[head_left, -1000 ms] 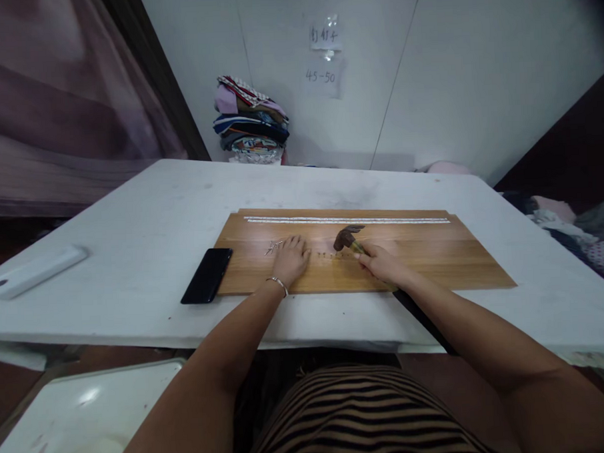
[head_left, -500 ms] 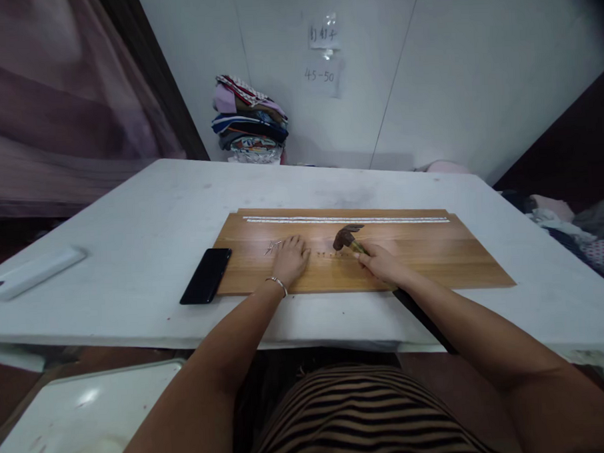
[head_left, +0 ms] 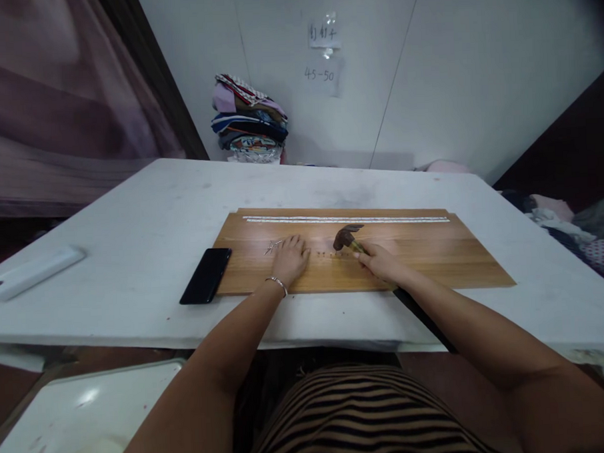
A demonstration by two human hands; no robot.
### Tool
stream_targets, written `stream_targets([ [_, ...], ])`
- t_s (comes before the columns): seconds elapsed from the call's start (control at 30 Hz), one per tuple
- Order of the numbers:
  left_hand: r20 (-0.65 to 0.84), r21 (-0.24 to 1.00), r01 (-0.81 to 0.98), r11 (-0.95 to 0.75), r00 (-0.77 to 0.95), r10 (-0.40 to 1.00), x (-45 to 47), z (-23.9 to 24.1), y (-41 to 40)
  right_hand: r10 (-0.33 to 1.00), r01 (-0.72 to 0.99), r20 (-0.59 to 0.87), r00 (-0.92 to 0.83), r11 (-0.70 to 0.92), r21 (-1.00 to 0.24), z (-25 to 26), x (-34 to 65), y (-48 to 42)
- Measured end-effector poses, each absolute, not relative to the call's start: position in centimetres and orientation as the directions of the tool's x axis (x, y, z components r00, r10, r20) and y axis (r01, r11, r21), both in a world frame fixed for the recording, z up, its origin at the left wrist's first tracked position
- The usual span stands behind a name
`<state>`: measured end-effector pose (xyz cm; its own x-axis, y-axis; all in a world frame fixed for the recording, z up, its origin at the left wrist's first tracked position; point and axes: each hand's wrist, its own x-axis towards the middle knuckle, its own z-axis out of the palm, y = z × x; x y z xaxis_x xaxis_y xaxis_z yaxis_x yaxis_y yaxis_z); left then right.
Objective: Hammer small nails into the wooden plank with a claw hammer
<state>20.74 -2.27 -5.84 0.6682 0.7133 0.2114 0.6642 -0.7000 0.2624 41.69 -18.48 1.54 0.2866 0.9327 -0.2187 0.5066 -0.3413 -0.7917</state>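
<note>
My right hand [head_left: 380, 262] is wrapped around the handle of a claw hammer [head_left: 343, 238], close below its head. The hammer's head is over the wooden board [head_left: 423, 251], by a short row of small nails [head_left: 324, 254]; whether it touches one I cannot tell. My left hand [head_left: 290, 257] lies flat on the board with its fingers stretched out, left of that row. Beside its fingertips is a small heap of loose silvery nails [head_left: 273, 246].
A black phone [head_left: 206, 276] overlaps the board's left end. Two white strips [head_left: 346, 220] run along the board's far side. A white oblong object [head_left: 36, 273] lies at the left of the white table [head_left: 146, 220]. Folded clothes [head_left: 250, 118] are stacked against the wall.
Almost nothing differs. The hammer and both hands keep practically the same positions.
</note>
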Motion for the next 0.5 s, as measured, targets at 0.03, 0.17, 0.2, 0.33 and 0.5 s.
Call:
stream_targets([
  [0.03, 0.210, 0.263, 0.667, -0.697, 0.666, 0.716, 20.75, -5.83, -2.27, 0.933, 0.508, -0.218, 0.287, -0.341, -0.791, 1.55, 41.73, -18.46],
  [0.17, 0.209, 0.253, 0.667, -0.701, 0.669, 0.713, 20.76, -5.66, -2.33, 0.931, 0.513, -0.227, 0.285, -0.348, -0.784, 1.73, 41.63, -18.41],
  [0.2, 0.208, 0.248, 0.667, -0.703, 0.672, 0.711, 20.75, -5.60, -2.35, 0.931, 0.516, -0.233, 0.282, -0.352, -0.781, 1.77, 41.56, -18.42],
  [0.33, 0.206, 0.237, 0.667, -0.707, 0.676, 0.707, 20.70, -5.44, -2.40, 0.929, 0.521, -0.237, 0.285, -0.358, -0.775, 1.70, 41.38, -18.50],
  [0.5, 0.212, 0.237, 0.667, -0.706, 0.674, 0.708, 20.72, -5.52, -2.37, 0.929, 0.509, -0.219, 0.298, -0.348, -0.787, 1.57, 41.54, -18.50],
])
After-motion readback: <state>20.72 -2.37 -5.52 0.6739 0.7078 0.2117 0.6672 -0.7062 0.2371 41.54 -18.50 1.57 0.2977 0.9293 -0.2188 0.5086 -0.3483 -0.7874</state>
